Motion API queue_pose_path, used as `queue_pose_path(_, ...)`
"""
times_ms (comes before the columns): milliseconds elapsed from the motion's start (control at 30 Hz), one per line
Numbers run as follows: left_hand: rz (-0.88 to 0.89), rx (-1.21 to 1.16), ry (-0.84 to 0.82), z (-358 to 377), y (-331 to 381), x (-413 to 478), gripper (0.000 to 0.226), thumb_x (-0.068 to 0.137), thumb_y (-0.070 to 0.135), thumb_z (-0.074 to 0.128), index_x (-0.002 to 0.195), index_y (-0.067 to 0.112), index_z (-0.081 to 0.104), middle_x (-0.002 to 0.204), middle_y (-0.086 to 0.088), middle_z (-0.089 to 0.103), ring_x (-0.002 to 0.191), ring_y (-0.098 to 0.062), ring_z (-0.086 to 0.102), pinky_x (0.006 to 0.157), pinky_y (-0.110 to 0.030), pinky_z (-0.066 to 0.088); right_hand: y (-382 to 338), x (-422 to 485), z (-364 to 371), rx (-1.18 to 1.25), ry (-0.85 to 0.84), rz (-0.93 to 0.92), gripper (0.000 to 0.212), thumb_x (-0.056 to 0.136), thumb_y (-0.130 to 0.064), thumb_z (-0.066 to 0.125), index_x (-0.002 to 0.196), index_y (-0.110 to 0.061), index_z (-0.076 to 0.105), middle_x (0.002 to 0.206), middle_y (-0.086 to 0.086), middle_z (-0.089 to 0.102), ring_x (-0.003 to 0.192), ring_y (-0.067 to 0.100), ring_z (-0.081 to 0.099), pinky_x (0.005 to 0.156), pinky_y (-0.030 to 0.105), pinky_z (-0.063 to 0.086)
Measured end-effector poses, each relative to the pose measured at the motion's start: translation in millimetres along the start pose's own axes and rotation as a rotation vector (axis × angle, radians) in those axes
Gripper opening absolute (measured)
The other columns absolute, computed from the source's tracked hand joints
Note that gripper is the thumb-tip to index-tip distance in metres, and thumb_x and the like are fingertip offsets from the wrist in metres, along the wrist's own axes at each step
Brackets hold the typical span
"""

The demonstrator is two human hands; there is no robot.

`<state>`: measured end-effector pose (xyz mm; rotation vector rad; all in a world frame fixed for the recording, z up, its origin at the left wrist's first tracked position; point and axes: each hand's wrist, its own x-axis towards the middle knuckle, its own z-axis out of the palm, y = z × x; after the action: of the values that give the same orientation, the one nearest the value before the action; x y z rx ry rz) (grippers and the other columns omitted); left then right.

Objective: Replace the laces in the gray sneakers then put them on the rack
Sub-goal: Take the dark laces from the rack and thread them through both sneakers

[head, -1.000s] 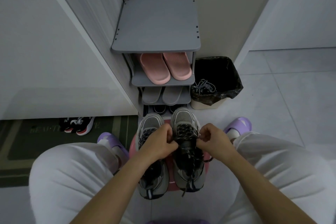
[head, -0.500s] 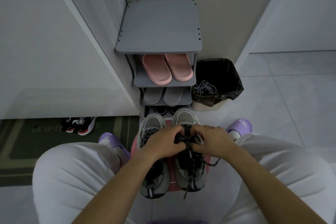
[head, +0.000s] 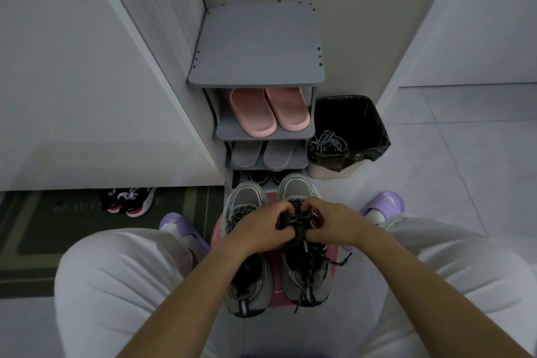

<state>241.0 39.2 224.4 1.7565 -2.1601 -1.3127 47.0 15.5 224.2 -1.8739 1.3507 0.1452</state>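
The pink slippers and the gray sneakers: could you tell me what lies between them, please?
In the head view, gray slippers and dark shoes on lower rack shelves.

gray sneakers (head: pixel 296 192), black speckled laces (head: pixel 302 219); pink slippers (head: pixel 270 110); gray rack (head: pixel 255 46)

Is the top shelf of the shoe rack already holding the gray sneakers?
No, the rack's top shelf is bare, and both gray sneakers sit in front of the rack under the person's hands.

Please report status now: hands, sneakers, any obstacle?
Left hand and right hand both gripping black lace on right gray sneaker. Rack top shelf bare. Nothing blocking.
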Motion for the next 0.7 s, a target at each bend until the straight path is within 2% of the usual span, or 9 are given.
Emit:
queue_pose_path(67,0.012,0.010,0.017,-3,-1,0,0.025,0.083,0.034,0.058,0.107,0.032,0.049,0.080,0.011,0.053,0.072,-0.011,0.055,0.065,-0.028,0.045,-1,-3,-4,-0.149,0.052,0.005,0.047,0.076,-0.054,0.061,0.115,-0.033,0.043,0.069,-0.012,0.052,0.078,0.016,0.055,0.073,0.028,0.040)
queue_pose_path(133,0.007,0.000,0.012,-5,-1,0,0.023,0.083,0.032,0.059,0.104,0.031,0.050,0.075,0.011,0.051,0.066,-0.008,0.051,0.061,-0.026,0.042,-2,-6,-5,-0.226,0.092,0.011,0.047,0.078,-0.054,0.059,0.116,-0.033,0.042,0.059,-0.012,0.042,0.071,0.015,0.051,0.072,0.027,0.036)
queue_pose_path(167,-0.001,-0.014,0.006,-5,-2,0,0.023,0.083,0.032,0.059,0.105,0.031,0.051,0.075,0.011,0.052,0.066,-0.007,0.050,0.062,-0.027,0.043,-2,-8,-4,-0.196,0.093,0.017,0.047,0.078,-0.052,0.060,0.117,-0.033,0.042,0.059,-0.013,0.042,0.070,0.014,0.051,0.070,0.026,0.036)
queue_pose_path(300,-0.020,-0.073,0.007,-3,-2,-5,0.040,0.085,0.036,0.062,0.123,0.034,0.048,0.092,0.008,0.055,0.074,-0.007,0.053,0.068,-0.025,0.044,6,-18,12,0.266,0.057,0.024,0.058,0.080,-0.040,0.069,0.129,-0.036,0.038,0.067,-0.014,0.051,0.063,0.001,0.053,0.061,0.014,0.040)
queue_pose_path(400,0.003,-0.073,0.052,1,0,-12,0.053,0.086,0.036,0.064,0.133,0.028,0.042,0.098,0.008,0.055,0.079,-0.006,0.054,0.074,-0.021,0.043,13,-34,24,0.306,0.075,0.066,0.061,0.082,-0.042,0.067,0.132,-0.031,0.034,0.070,-0.008,0.057,0.065,0.003,0.056,0.061,0.017,0.044)
queue_pose_path(500,0.005,-0.052,0.150,6,1,-20,0.045,0.086,0.034,0.064,0.126,0.023,0.047,0.097,0.009,0.055,0.081,-0.004,0.053,0.072,-0.014,0.041,20,-48,30,0.190,0.089,0.138,0.046,0.081,-0.053,0.061,0.115,-0.026,0.048,0.079,-0.012,0.058,0.076,0.007,0.059,0.072,0.023,0.049)
queue_pose_path(567,0.010,-0.006,0.267,10,3,-28,0.028,0.086,0.032,0.063,0.110,0.023,0.053,0.089,0.011,0.052,0.078,-0.002,0.049,0.064,-0.009,0.035,26,-53,34,0.129,0.108,0.166,0.038,0.077,-0.057,0.064,0.096,-0.025,0.055,0.080,-0.011,0.061,0.078,0.009,0.060,0.076,0.029,0.050)
queue_pose_path(633,0.015,0.037,0.365,13,9,-37,0.013,0.087,0.034,0.062,0.093,0.024,0.055,0.077,0.014,0.047,0.070,-0.001,0.045,0.059,-0.010,0.031,28,-57,37,0.074,0.098,0.164,0.030,0.078,-0.052,0.065,0.081,-0.022,0.059,0.076,-0.008,0.062,0.073,0.008,0.058,0.076,0.033,0.051)
queue_pose_path(700,0.035,0.082,0.319,19,18,-44,0.016,0.087,0.041,0.059,0.085,0.024,0.058,0.070,0.014,0.045,0.065,-0.001,0.043,0.058,-0.011,0.031,26,-58,39,0.058,0.094,0.142,0.026,0.082,-0.044,0.064,0.076,-0.019,0.063,0.073,-0.005,0.063,0.070,0.010,0.060,0.076,0.036,0.052)
